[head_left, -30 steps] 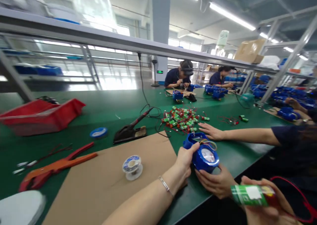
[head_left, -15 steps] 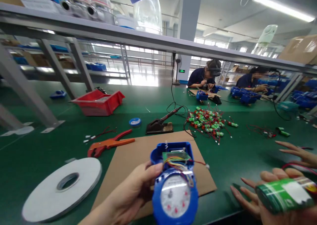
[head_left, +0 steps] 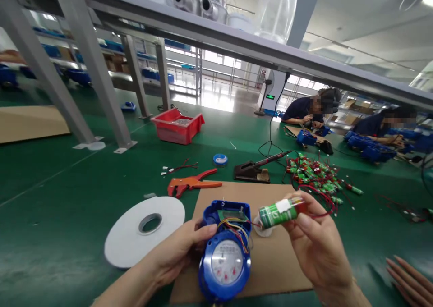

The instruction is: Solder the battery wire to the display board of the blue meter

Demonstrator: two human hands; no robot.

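My left hand grips a blue water meter with a round dial, over a cardboard sheet. The meter's upper compartment is uncovered and shows a green circuit board with several coloured wires. In my right hand is a green battery with a white label, pinched near its red end, where red wires trail off. The battery lies just right of the meter's compartment, partly covering a pale round piece. At the lower right edge is another person's hand, fingers stretched out.
On the green bench lie a white tape roll, orange wire strippers, a blue-lidded tin, a soldering iron stand and a battery pile. A red bin stands behind. A shelf crosses overhead; people work beyond.
The battery has come from the far right to beside the meter, now in my right hand. My view has turned left. The other hand now shows only at the lower right edge.
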